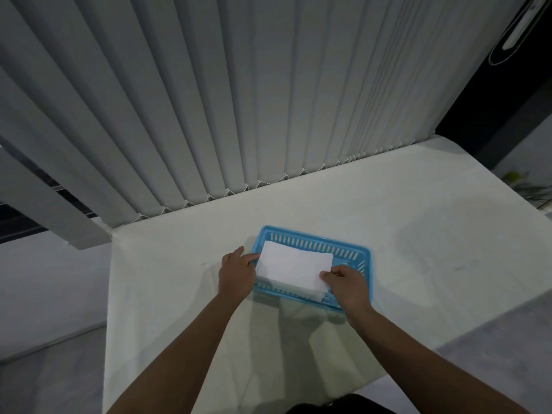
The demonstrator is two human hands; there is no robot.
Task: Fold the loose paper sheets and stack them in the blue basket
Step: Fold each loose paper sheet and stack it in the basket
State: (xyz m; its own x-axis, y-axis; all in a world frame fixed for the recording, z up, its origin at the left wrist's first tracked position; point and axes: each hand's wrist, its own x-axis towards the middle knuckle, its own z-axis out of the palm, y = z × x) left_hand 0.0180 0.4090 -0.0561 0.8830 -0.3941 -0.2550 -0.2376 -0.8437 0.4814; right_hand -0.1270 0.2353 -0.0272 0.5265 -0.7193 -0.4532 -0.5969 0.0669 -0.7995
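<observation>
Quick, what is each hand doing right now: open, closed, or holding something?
Left hand: closed on the left edge of the folded paper.
Right hand: closed on its right corner.

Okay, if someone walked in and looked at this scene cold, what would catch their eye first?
Probably the blue basket at the middle of the white table, the only bright colour here. Both hands are at it: the left hand and right hand hold the ends of a folded white paper atop a stack inside. Behind, grey vertical blinds fill the upper view.
</observation>
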